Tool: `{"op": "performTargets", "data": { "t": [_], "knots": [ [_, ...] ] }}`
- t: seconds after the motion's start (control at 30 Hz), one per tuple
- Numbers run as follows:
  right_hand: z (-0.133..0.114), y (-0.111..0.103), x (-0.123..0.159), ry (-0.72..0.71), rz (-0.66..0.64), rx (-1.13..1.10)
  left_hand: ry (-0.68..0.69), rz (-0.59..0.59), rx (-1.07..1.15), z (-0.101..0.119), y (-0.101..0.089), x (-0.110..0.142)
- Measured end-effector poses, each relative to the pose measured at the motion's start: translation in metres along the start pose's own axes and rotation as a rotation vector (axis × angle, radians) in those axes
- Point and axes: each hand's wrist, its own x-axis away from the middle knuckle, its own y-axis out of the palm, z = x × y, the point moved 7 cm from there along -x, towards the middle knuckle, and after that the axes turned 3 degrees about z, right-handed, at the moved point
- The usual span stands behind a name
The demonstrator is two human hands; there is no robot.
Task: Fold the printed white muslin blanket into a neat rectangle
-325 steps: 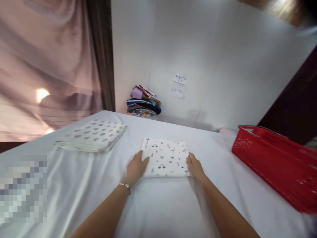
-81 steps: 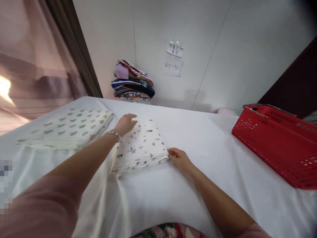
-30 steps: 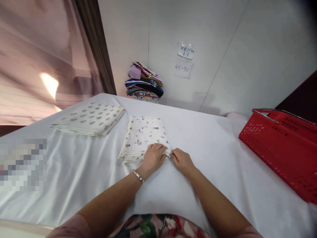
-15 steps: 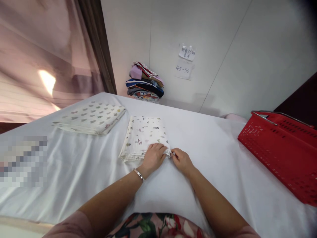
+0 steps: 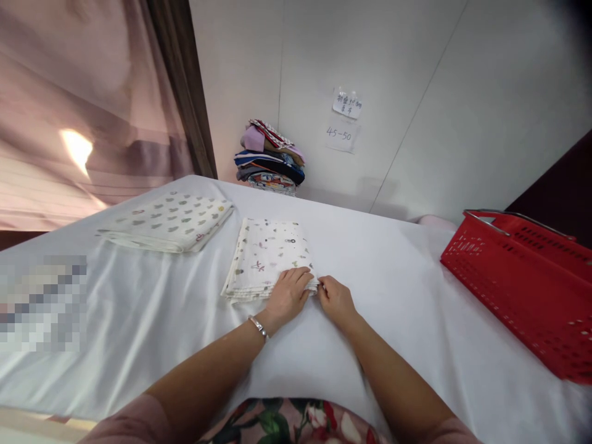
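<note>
- The white folded rectangular fabric piece with small grey and pink prints (image 5: 268,246) lies flat on the white cloth-covered table (image 5: 393,277), ahead of the person.
- Its layered near edge faces the person, running left to right and rising slightly rightward; its side edges run away from the person. The long axis cannot be told with certainty from this angle.
- The left hand (image 5: 287,291) lies over the near right corner, fingers together; whether its thumb grips the layers cannot be told.
- The right hand (image 5: 337,301), just beyond that corner, pinches the layers between thumb and forefinger.
- A silver metal bracelet (image 5: 258,327) circles the left wrist.
- A cream folded cloth with grey prints (image 5: 173,222) lies apart, to the left.
- A red perforated plastic basket (image 5: 513,290) with metal handles stands well apart, to the right.
- A multicoloured stack of folded fabrics (image 5: 271,157) sits beyond the table's far edge.
</note>
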Motion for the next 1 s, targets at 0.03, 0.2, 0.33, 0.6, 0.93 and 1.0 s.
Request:
{"op": "performTargets", "data": {
  "t": [0.03,0.2,0.33,0.6,0.93,1.0],
  "knots": [
    [0.001,-0.001,0.0,0.008,0.01,-0.01,0.017,0.016,0.003,0.001,-0.001,0.0],
    [0.003,0.0,0.001,0.004,0.016,-0.057,0.125,0.031,-0.035,0.01,-0.002,0.001],
    [0.001,-0.002,0.001,-0.004,0.009,-0.087,0.15,0.038,-0.064,0.011,-0.001,0.001],
    [-0.007,-0.006,0.004,-0.011,0.009,-0.028,0.129,0.056,-0.109,0.007,-0.002,0.001],
    [-0.008,-0.003,0.006,-0.021,-0.02,-0.021,0.117,0.052,-0.109,0.007,-0.004,0.001],
    [-0.008,-0.002,0.006,-0.023,-0.028,-0.047,0.109,0.043,-0.107,0.007,-0.003,0.001]
  ]
}}
